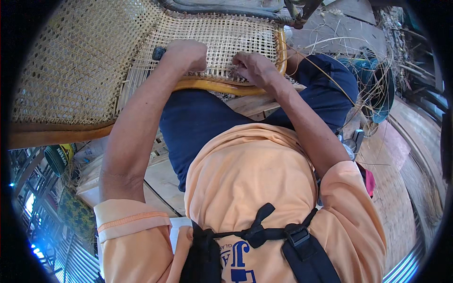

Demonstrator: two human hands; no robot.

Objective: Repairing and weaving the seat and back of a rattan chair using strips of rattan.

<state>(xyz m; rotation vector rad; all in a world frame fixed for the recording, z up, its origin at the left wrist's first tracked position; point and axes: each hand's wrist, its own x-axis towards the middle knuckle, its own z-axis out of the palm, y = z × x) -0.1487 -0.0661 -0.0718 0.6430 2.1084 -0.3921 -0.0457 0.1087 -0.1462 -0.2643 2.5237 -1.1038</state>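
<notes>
At top centre, the seat is gridded, diagonals apparently left to weave; the back, upper left, looks done. My left hand grips a dark handle; my right hand's hold I can't tell.

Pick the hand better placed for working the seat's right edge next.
The right hand, likely: it sits over the woven seat, nearer that right edge, while the left hand is farther off and appears closed around a dark handle.
</notes>
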